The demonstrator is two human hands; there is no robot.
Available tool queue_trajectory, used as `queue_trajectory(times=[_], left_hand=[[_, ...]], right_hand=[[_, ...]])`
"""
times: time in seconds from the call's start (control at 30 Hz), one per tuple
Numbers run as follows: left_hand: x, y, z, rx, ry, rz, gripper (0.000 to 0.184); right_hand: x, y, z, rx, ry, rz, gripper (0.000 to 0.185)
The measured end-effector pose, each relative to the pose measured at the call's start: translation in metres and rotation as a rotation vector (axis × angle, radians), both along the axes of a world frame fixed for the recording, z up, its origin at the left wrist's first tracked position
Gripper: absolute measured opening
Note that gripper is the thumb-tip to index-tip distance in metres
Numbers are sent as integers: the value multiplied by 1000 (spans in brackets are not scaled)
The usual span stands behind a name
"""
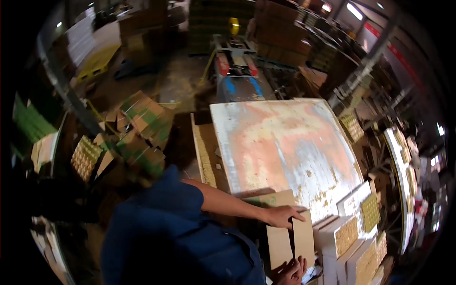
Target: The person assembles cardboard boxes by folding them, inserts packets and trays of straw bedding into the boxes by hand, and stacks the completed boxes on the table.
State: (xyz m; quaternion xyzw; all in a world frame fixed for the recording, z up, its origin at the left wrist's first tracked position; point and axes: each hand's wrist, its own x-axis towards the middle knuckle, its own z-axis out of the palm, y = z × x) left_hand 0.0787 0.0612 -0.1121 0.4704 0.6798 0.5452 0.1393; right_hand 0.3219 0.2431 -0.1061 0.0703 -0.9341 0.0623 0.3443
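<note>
A brown cardboard box (280, 242) with its flaps up stands at the near edge of the worn, stained board (285, 147). My left hand (286, 216) reaches over the box, its fingers bent round the upper end of a flap (304, 237). Lower down, my right hand (290, 271) touches the near end of the flaps with its fingers curled. A dark gap runs between the two flaps. The inside of the box is too dark to make out.
White boxes (335, 235) and egg trays (369, 213) are stacked at the right. Flattened cardboard (145, 118) lies in a heap at the left. Behind the board stands a machine (237, 71) with red and blue parts.
</note>
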Motion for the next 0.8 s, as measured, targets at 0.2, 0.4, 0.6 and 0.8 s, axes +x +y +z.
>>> queue_trajectory(times=[0.2, 0.4, 0.6, 0.8], left_hand=[[-2, -10, 20, -88, 51, 5, 58], [-2, -18, 38, -193, -31, -110, 61], [-8, -21, 36, -68, 67, -131, 47], [-28, -19, 125, -95, 387, -128, 26]], right_hand=[[41, -19, 38, -862, -78, -368, 39], [89, -25, -38, -1191, -387, -242, 76], [61, -88, -46, -1443, -201, -544, 59], [43, -40, 35, -1208, 132, -657, 36]])
